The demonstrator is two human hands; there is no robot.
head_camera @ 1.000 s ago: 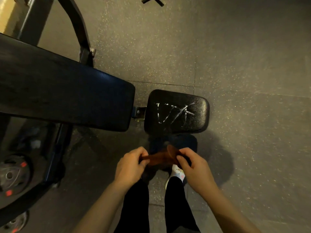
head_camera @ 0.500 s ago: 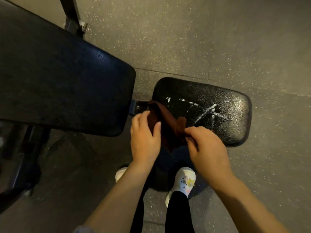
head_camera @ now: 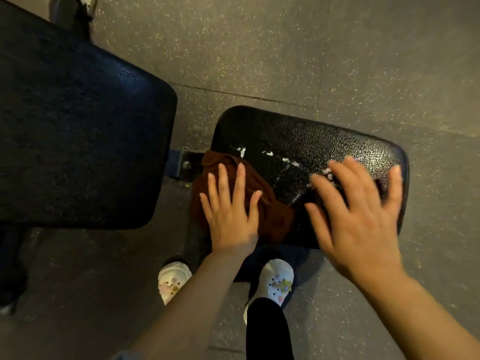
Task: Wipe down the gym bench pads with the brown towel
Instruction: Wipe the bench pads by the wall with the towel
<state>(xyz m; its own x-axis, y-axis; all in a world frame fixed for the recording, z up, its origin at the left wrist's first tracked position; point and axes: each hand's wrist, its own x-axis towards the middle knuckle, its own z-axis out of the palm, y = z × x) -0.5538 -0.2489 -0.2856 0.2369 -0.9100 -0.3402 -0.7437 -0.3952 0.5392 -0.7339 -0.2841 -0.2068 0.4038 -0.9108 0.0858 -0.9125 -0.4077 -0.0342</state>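
Note:
The brown towel (head_camera: 272,211) lies bunched on the left end of the small black seat pad (head_camera: 324,141), which carries white chalk marks. My left hand (head_camera: 230,206) presses flat on the towel, fingers straight and spread. My right hand (head_camera: 355,211) is blurred, fingers spread over the right part of the small pad; it holds nothing, and I cannot tell whether it touches the pad. The long black bench pad (head_camera: 78,141) fills the left side, joined to the small pad by a metal bracket (head_camera: 185,165).
Speckled grey rubber floor (head_camera: 285,48) surrounds the bench. My feet in white clogs (head_camera: 279,281) stand just below the small pad. A bench frame post (head_camera: 75,11) rises at the top left.
Both hands let go of their pinch on the towel. The left hand now lies flat on it; the right hand has moved right onto the pad. The view came closer.

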